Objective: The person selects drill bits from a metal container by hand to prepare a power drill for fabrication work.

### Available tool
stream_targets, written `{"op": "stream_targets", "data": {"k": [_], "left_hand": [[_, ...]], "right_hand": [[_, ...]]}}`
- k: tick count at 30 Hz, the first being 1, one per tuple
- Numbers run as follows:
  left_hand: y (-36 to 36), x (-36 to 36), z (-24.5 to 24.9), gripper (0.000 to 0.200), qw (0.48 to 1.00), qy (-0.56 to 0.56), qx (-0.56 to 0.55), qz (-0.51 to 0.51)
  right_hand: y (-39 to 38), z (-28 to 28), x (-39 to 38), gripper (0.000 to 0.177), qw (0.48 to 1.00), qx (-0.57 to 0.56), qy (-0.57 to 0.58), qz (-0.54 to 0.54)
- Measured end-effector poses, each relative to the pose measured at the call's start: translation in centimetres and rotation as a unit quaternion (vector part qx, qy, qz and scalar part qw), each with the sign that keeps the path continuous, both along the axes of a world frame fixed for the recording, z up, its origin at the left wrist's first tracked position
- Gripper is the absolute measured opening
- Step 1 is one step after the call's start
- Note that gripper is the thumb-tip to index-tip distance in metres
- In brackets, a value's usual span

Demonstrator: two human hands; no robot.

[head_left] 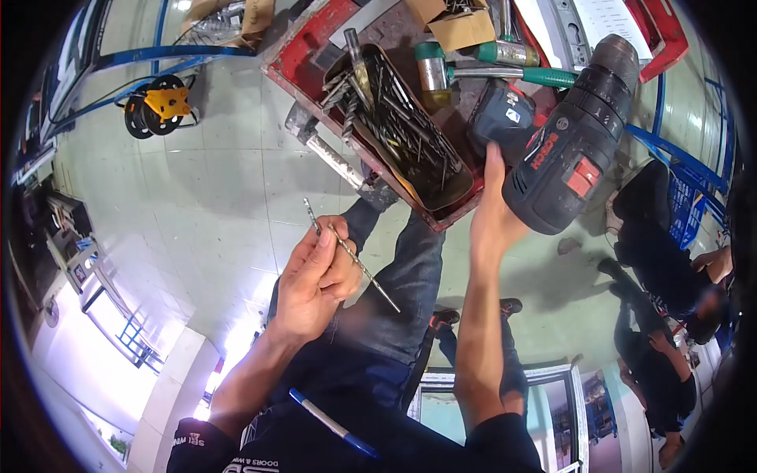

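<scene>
Two thin drill bits are pinched in my left hand: a long one slants down to the right, and a shorter one sticks up past my fingertips. My right hand is wrapped round a black Bosch cordless drill, its chuck tilted up to the right and its battery resting over the red tray. Most of my right fingers are hidden behind the drill. Ahead of my hands, an open metal box full of loose bits sits in the red tray.
A green-handled hammer and a cardboard box lie in the tray. A metal clamp-like tool is beside it. A yellow cable reel stands on the floor at the left. People are at the right.
</scene>
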State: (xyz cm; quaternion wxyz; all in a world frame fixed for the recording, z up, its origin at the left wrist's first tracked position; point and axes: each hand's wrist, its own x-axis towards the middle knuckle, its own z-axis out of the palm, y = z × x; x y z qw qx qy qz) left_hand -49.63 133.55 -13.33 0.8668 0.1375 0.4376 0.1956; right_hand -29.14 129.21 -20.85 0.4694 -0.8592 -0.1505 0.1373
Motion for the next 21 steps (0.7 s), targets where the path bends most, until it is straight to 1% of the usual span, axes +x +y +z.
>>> {"op": "stream_targets", "data": {"k": [1,3,4,5,6,7,9,12,15,17,19,20,21], "left_hand": [[-0.1,-0.2,-0.2,0.025,1.000,0.002,0.007,0.002],[-0.5,-0.5,-0.7,0.025,1.000,0.009,0.026,0.008],[-0.7,-0.5,-1.0,0.025,0.999,0.018,0.029,0.005],[-1.0,-0.6,-1.2,0.025,1.000,0.024,0.018,0.007],[-1.3,-0.6,-1.5,0.025,1.000,0.028,0.008,0.007],[-1.6,-0.6,-1.6,0.025,0.999,0.032,-0.001,0.007],[-2.2,-0.5,-1.6,0.025,0.999,0.039,-0.011,0.002],[-2.8,-0.1,-1.2,0.022,0.999,0.045,-0.002,-0.011],[-3.4,-0.4,-1.4,0.022,0.999,0.053,-0.003,-0.007],[-3.9,-0.2,-1.8,0.023,0.998,0.061,-0.013,0.011],[-4.8,0.2,-2.1,0.022,0.996,0.075,-0.039,0.028],[-5.3,0.6,-2.3,0.022,0.996,0.069,-0.051,0.035],[-5.5,0.8,-2.6,0.022,0.997,0.051,-0.053,0.025]], "right_hand": [[-1.6,0.0,-2.2,0.029,0.993,0.085,-0.019,-0.074],[-6.2,1.0,-7.2,0.028,0.984,0.162,0.029,-0.073],[-9.2,2.6,-9.2,0.027,0.984,0.150,0.097,-0.002],[-10.8,5.0,-9.4,0.025,0.964,0.061,0.215,0.148],[-11.8,5.3,-10.7,0.025,0.944,0.050,0.247,0.213],[-12.2,5.5,-12.4,0.022,0.928,0.090,0.318,0.169],[-13.0,6.3,-13.5,0.023,0.924,0.067,0.352,0.133],[-13.6,6.5,-12.9,0.024,0.937,0.060,0.312,0.143],[-13.8,7.5,-12.0,0.024,0.938,0.075,0.301,0.158],[-14.1,7.4,-12.0,0.020,0.935,0.123,0.306,0.128],[-14.4,7.3,-12.3,0.019,0.933,0.172,0.308,0.075],[-14.5,7.6,-12.2,0.018,0.930,0.166,0.325,0.041],[-14.6,7.6,-12.1,0.018,0.928,0.182,0.324,0.029]]}}
